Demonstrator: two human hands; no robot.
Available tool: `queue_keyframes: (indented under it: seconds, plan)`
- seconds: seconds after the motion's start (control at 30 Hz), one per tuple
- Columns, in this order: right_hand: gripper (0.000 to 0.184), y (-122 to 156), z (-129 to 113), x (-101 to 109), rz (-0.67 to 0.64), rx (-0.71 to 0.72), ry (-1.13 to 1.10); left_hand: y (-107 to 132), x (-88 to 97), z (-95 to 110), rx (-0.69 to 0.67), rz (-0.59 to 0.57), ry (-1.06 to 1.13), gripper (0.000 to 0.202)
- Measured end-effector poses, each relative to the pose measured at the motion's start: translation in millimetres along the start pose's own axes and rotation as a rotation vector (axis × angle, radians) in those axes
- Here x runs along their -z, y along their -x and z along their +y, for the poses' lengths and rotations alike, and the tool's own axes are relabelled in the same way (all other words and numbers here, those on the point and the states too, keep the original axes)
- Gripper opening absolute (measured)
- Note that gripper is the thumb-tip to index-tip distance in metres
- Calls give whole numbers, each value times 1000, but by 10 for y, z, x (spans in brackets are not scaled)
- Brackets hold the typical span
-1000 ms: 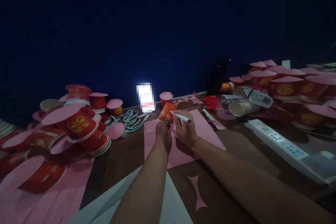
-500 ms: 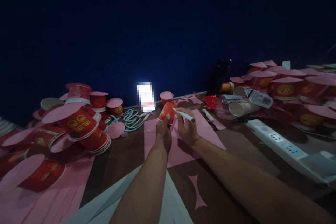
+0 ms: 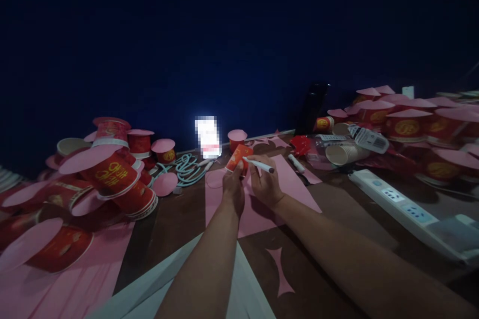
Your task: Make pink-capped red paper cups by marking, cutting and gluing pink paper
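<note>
My left hand (image 3: 233, 187) is closed on a red paper cup (image 3: 239, 156), held tilted above a pink paper sheet (image 3: 258, 217). In my right hand (image 3: 265, 184) is a white marker pen (image 3: 259, 163), its tip at or very near the cup's side; exact contact I cannot tell. A round outline (image 3: 216, 178) shows on the sheet left of my hands. Just behind the held cup stands another red cup (image 3: 238, 140) topped with a pink disc. A small white cap-like tube (image 3: 296, 164) lies right of my right hand.
Red cups with pink discs (image 3: 112, 172) pile up at left, with more (image 3: 407, 122) at right. A blue-green cable (image 3: 187, 170) lies by a lit phone (image 3: 208, 138). Stacked cups (image 3: 346, 153), a glue bottle (image 3: 370, 139) and a power strip (image 3: 396, 204) occupy the right. Pink scrap (image 3: 280, 271) lies in front.
The marker has shifted slightly left with my right hand, its tip now lower on the cup. My left hand and the cup stay almost in place.
</note>
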State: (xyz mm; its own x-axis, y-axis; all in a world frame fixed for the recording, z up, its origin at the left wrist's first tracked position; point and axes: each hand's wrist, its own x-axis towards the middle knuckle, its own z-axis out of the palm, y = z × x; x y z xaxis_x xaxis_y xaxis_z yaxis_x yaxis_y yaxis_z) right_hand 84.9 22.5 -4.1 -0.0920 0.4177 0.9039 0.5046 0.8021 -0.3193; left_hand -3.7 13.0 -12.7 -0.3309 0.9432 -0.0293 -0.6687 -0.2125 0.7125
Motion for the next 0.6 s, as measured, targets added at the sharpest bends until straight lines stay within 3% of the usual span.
queue_keyframes:
  seconds: [0.37, 0.6]
  plan:
    - [18, 31, 39, -23, -44, 4, 18, 22, -13, -6, -4, 33, -85, 19]
    - [19, 5, 30, -6, 10, -36, -14, 29, -21, 2, 1, 28, -71, 21]
